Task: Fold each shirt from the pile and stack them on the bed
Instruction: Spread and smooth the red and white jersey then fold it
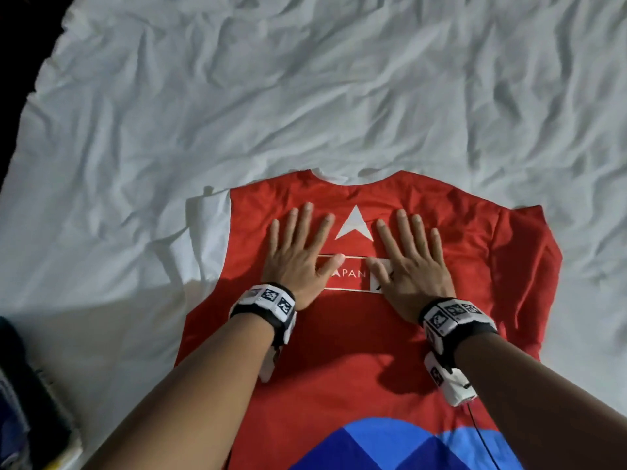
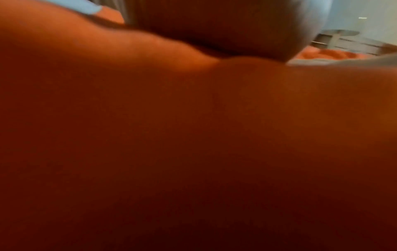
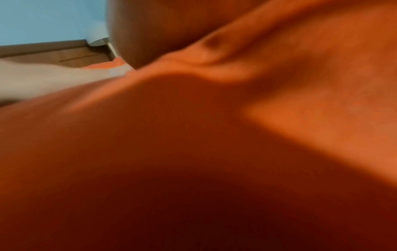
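A red shirt [image 1: 339, 361] lies flat on the white bed sheet [image 1: 305, 96], collar away from me, with a white star, a boxed white print and a blue pattern at its near end. Its white left sleeve [image 1: 208, 239] lies spread out; the red right sleeve [image 1: 529, 266] is also out. My left hand [image 1: 298, 252] presses flat on the shirt left of the star, fingers spread. My right hand [image 1: 410, 262] presses flat to the right of the star. Both wrist views show only blurred red cloth [image 2: 193, 152] [image 3: 193, 152] close up.
The wrinkled sheet stretches far beyond the shirt and to both sides. A dark heap of things [image 1: 23, 395] sits at the bed's near left edge. A black cable [image 1: 481, 439] hangs from my right wrist device over the shirt.
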Available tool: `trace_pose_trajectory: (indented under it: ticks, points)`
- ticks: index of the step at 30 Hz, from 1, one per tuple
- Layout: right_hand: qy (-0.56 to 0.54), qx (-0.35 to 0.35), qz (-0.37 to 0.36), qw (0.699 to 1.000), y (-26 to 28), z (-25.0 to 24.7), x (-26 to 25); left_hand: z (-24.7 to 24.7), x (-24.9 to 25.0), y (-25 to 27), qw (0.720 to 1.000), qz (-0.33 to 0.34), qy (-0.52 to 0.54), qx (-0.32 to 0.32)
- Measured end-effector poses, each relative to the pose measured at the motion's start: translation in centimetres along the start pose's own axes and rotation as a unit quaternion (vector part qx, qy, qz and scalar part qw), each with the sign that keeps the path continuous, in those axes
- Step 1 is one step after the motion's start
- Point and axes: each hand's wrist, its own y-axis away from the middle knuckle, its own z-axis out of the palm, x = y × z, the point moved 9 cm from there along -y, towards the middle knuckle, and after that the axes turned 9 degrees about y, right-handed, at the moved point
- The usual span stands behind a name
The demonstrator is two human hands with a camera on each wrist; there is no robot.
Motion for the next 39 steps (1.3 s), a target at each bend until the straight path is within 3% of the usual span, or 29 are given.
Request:
trace_pose_trajectory:
  ticks: [3,6,8,10,12,15,20,24,26,32,37,39]
  points:
    - [-0.041,-0.008,0.086,0.995,-0.7,-0.3,3.5,-0.6,-3.7,-0.3,0.993,-0.118,0.024,0.011]
    - [-0.126,-0.056,0.146,0.98,-0.6,-1.3,5.5,-1.4,-3.1,-0.3,0.987,-0.157,0.032,0.024]
    - [-0.154,-0.028,0.142,0.977,0.2,-3.5,6.6,-2.1,0.4,-0.4,0.993,-0.1,0.041,0.055]
    - [-0.135,0.095,0.169,0.972,2.0,-7.1,9.5,-1.9,6.0,0.0,0.996,-0.005,0.05,0.076]
    - [-0.132,0.175,0.242,0.945,4.4,-8.4,13.9,-0.5,12.1,0.7,0.994,0.071,0.066,0.06]
    - [-0.202,0.144,0.347,0.904,6.9,-6.1,20.2,2.4,19.0,1.6,0.988,0.124,0.084,0.02]
    - [-0.367,0.039,0.356,0.859,6.7,-2.1,23.1,4.8,21.0,1.4,0.992,0.095,0.081,0.029]
    - [-0.488,-0.004,0.352,0.799,6.0,-0.8,23.0,5.5,20.8,1.1,0.993,0.097,0.067,0.022]
    - [-0.488,0.012,0.363,0.794,6.4,-1.1,23.7,5.7,20.7,1.1,0.994,0.089,0.063,0.018]
    - [-0.532,0.09,0.399,0.741,10.8,-2.0,25.8,6.2,20.6,1.0,0.995,0.079,0.049,0.022]
    - [-0.579,0.199,0.493,0.618,15.4,-0.7,27.5,6.6,20.6,0.9,0.997,0.069,0.033,0.015]
    - [-0.551,0.204,0.527,0.614,16.9,-0.3,27.7,6.7,20.6,0.9,0.997,0.068,0.016,0.016]
